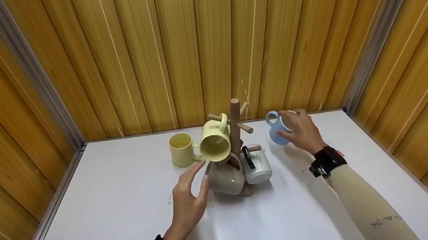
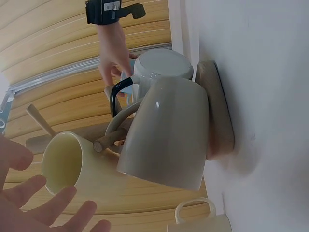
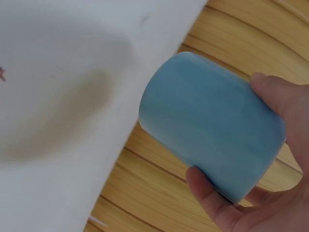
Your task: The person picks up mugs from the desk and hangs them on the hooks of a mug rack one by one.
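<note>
My right hand (image 1: 302, 130) grips a light blue mug (image 1: 278, 132) near its rim, with thumb and fingers on opposite sides. In the right wrist view the blue mug (image 3: 212, 123) is tilted, and a shadow falls on the tabletop beside it. My left hand (image 1: 187, 197), fingers spread and holding nothing, is beside a wooden mug tree (image 1: 235, 127). Nearest to it are a pale yellow mug (image 1: 215, 140) hanging by its handle and a grey-beige mug (image 2: 166, 133) hanging lower. A white mug with a black handle (image 1: 257, 166) hangs on the tree's right side.
Another yellow mug (image 1: 182, 151) stands upright on the white table (image 1: 128, 228), left of the tree, its handle pointing right. Wood-patterned walls (image 1: 179, 49) enclose the back and sides, with grey metal strips (image 1: 33, 70) at the corners.
</note>
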Demonstrator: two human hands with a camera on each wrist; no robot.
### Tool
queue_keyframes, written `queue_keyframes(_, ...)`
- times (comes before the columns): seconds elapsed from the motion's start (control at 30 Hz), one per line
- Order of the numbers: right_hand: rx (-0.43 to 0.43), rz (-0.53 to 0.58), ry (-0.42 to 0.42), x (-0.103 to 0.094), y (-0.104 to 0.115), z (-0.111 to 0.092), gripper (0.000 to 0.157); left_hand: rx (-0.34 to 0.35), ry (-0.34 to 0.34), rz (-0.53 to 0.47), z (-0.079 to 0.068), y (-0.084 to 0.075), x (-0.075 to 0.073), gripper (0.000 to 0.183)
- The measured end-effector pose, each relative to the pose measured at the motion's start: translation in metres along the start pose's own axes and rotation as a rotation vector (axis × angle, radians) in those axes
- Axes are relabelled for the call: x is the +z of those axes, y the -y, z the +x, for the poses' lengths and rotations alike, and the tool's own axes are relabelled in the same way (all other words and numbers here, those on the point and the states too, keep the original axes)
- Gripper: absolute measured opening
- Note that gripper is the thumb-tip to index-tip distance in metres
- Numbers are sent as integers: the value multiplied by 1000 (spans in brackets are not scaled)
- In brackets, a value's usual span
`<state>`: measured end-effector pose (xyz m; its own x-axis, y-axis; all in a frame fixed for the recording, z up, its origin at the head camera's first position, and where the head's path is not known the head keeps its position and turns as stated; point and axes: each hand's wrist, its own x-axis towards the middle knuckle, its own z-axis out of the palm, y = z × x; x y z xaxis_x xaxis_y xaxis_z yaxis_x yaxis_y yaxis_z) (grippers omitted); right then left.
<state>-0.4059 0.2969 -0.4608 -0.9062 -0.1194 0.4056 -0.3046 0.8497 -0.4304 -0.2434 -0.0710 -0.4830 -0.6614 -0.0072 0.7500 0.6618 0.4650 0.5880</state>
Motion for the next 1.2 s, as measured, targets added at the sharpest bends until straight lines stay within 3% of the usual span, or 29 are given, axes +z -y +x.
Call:
queue_keyframes(0.3,-124,92,-115,-28,32,-24,62,74,-51,-78,2,-5,8,33)
queue_keyframes(0.6,-208,152,-224,-55,54,-56,63,102,-24,-172,5,-9,22,39)
queue_keyframes(0.73,-244,182,-266,-64,60,-70,64,80,25,-230,5,-13,29,38)
queue_keyframes(0.97,-292,240,-305,-77,72,-91,67,-31,191,-394,9,-25,41,37)
queue_keyframes(1.2,-309,345,-285,-75,82,-107,69,-101,262,-464,16,-38,52,38)
